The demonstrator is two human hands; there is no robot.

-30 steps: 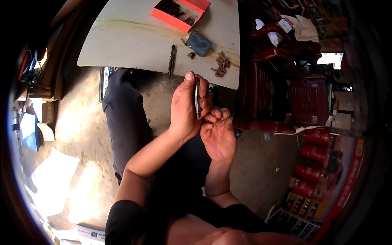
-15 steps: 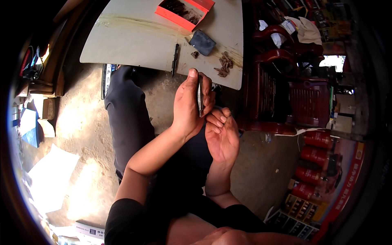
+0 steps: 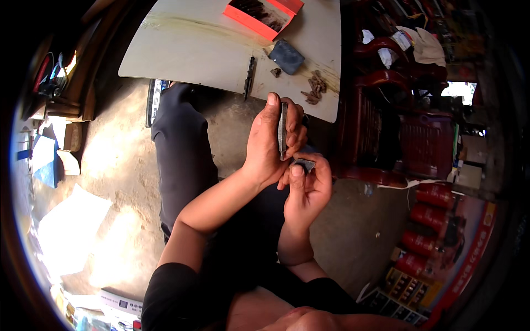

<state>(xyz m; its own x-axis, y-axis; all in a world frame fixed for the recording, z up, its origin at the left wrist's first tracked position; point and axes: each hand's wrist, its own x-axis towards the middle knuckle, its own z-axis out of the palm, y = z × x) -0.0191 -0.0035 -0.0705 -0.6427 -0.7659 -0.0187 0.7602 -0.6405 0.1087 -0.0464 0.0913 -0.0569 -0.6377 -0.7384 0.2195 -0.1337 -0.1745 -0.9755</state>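
Note:
My left hand (image 3: 266, 140), in front of the table's near edge, is closed around a slim dark metal tool (image 3: 283, 129). The tool stands nearly upright between thumb and fingers, and its lower end points at my right hand (image 3: 308, 190). Just below and to the right, that hand pinches a small dark flat piece (image 3: 305, 164) under the thumb. Its kind is too small to make out. The two hands are close together, and whether the tool touches the piece I cannot tell.
On the pale table (image 3: 193, 49) are an open red box (image 3: 259, 25) of dark brown pieces, a dark grey block (image 3: 287, 57), a black pen (image 3: 249, 77) and several loose brown pieces (image 3: 316, 87). A dark red wooden chair (image 3: 422, 135) stands at the right.
The right hand has turned, and its thumb now presses on a small dark piece that did not show before. The left hand keeps hold of the tool. The whole view has shifted slightly.

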